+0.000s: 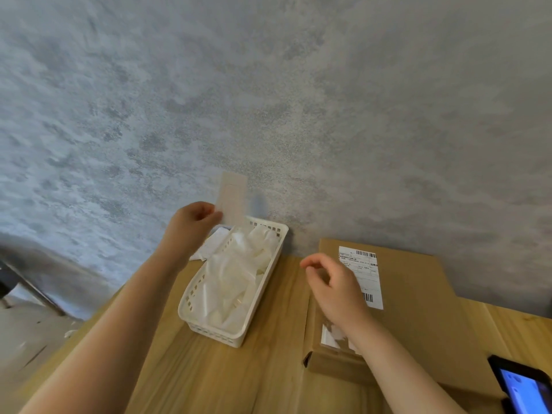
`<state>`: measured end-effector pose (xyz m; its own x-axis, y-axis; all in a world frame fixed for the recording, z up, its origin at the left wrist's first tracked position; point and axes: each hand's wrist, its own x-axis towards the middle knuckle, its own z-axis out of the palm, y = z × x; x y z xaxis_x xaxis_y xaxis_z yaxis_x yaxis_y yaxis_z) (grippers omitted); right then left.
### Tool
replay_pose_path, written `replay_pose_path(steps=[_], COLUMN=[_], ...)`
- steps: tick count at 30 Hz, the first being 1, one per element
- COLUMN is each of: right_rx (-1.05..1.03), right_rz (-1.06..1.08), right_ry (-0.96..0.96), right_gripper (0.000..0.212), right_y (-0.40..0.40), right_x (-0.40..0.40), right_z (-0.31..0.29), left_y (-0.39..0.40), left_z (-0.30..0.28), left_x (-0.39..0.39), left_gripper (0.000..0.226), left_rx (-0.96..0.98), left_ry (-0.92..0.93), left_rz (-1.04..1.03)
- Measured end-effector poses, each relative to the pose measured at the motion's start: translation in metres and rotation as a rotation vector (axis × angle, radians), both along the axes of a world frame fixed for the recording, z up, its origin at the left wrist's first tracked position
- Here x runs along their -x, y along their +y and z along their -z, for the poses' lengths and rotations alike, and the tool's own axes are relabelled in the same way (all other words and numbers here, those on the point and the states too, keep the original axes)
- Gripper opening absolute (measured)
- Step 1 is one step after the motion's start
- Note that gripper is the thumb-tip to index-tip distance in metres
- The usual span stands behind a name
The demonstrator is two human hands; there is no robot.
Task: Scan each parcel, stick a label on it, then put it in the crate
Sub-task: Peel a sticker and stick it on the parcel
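Observation:
A flat brown cardboard parcel (418, 309) lies on the wooden table at the right, with a white barcode label (363, 264) stuck on its top. My left hand (191, 225) is raised above the far end of a white basket and pinches a pale paper label (233, 198) upright by its lower left edge. My right hand (334, 285) hovers over the parcel's left part with fingers loosely curled and apart, holding nothing. The white slotted plastic basket (248, 336) holds crumpled white plastic bags (239, 282).
A phone (525, 386) with a lit blue screen lies at the bottom right on the parcel's corner. More white paper slips (209, 246) sit behind the basket by the grey wall (268, 100). The wooden table (209, 377) ends at the left.

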<state>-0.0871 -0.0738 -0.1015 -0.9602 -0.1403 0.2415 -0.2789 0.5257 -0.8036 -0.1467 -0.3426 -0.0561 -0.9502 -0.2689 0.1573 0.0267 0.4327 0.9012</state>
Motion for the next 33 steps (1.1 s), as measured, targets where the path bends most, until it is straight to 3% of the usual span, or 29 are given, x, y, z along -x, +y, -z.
replay_pose_path(steps=[2, 7, 14, 23, 33], right_rx=[0.14, 0.208, 0.232, 0.228, 0.216], right_rz=[0.045, 0.012, 0.037, 0.032, -0.024], right_ry=[0.051, 0.002, -0.096, -0.206, -0.241], right_gripper=[0.021, 0.007, 0.023, 0.026, 0.025], right_y=[0.007, 0.016, 0.034, 0.063, 0.064], right_x=[-0.008, -0.033, -0.054, -0.071, -0.083], right_z=[-0.008, -0.018, -0.011, -0.01, -0.014], left_y=[0.026, 0.085, 0.131, 0.128, 0.122], left_z=[-0.008, 0.005, 0.027, 0.032, 0.031], left_x=[-0.025, -0.073, -0.105, -0.11, -0.115], left_gripper=[0.009, 0.018, 0.014, 0.023, 0.009], left_rx=[-0.069, -0.212, -0.339, -0.367, -0.357], left_ry=[0.015, -0.072, -0.177, -0.085, -0.086], left_rz=[0.096, 0.306, 0.48, 0.269, 0.229])
